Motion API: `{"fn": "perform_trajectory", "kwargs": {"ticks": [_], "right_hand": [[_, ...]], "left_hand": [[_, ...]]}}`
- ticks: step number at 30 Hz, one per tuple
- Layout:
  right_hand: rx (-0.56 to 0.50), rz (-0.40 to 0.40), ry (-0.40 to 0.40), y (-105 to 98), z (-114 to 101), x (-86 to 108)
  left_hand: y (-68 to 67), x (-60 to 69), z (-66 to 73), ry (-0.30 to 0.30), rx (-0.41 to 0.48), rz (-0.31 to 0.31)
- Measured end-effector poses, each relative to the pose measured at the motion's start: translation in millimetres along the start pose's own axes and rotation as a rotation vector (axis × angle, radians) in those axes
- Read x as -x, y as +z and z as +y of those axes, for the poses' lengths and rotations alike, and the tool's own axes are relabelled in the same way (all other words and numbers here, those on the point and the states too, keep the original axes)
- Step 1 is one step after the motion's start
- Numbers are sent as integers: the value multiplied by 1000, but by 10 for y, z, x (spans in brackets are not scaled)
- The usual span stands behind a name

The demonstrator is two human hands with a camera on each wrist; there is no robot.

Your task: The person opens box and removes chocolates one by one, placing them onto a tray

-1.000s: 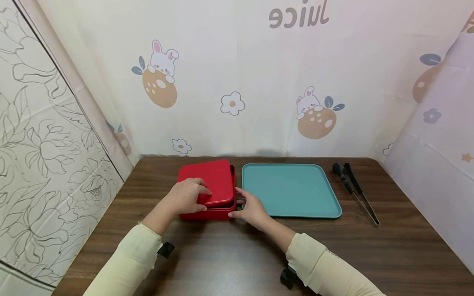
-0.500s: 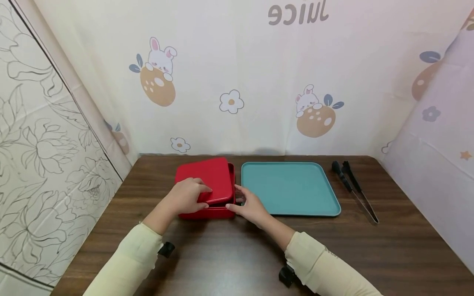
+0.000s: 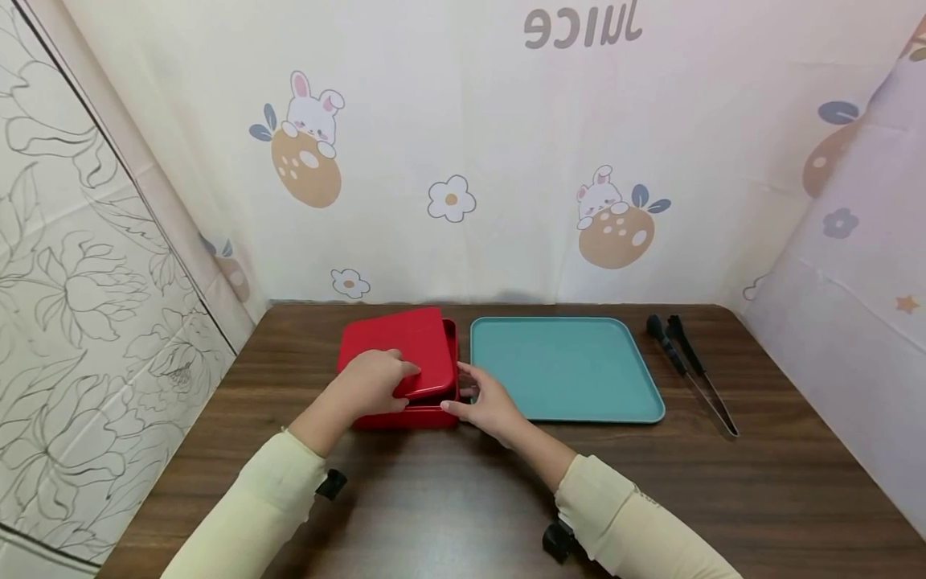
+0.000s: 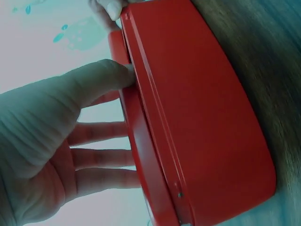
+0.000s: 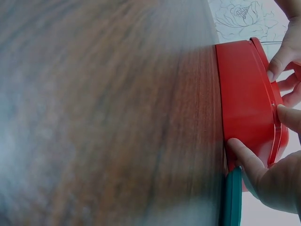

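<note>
A red rectangular box (image 3: 415,417) sits on the table, its red lid (image 3: 405,338) lying skewed and tilted on top. A gap shows between lid and rim along the right and front. My left hand (image 3: 372,383) holds the lid at its front edge; in the left wrist view the thumb (image 4: 106,77) presses near the seam and the fingers spread over the lid's top. Around the box's front right corner, my right hand (image 3: 488,404) grips the box. The right wrist view shows its digits on the box side (image 5: 247,103) and near the rim. The box's inside is hidden.
Just right of the box lies a teal tray (image 3: 567,370). Black-handled metal tongs (image 3: 690,347) rest beyond it on the dark wooden table (image 3: 448,498). A patterned curtain (image 3: 448,121) hangs behind, with more cloth on both sides.
The lid has shifted left and turned slightly, widening the gap on the right. My right thumb has moved up toward the box's rim. Lately the left hand has edged right over the lid.
</note>
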State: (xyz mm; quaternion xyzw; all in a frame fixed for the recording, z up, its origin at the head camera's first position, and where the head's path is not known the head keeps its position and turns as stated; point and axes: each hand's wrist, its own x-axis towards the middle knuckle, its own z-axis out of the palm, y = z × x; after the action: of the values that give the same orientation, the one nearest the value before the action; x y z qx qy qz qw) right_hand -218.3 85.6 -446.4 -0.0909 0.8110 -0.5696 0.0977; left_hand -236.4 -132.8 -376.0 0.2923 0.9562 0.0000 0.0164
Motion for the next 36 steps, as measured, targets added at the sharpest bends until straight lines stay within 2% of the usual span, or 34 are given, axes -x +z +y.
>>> {"fn": "perform_trajectory", "kwargs": {"ticks": [8,13,20,25,33,36], "right_hand": [[-12,3,-1,-10,11,2],[-19,8,3,-9,6,14],[-43,-7,-3,-20,-15,28],[-125,-21,25,-69,-40,22],[-274,118,12,-197,-247,-106],[-299,99,25,-146,-380,-177]], "left_hand": [[-14,18,70,48,-93,4],[-5,101,78,76,-87,43],[43,194,43,109,-74,137],[108,245,0,135,-51,208],[222,332,-101,211,-45,348],[250,375,-129,224,-52,382]]}}
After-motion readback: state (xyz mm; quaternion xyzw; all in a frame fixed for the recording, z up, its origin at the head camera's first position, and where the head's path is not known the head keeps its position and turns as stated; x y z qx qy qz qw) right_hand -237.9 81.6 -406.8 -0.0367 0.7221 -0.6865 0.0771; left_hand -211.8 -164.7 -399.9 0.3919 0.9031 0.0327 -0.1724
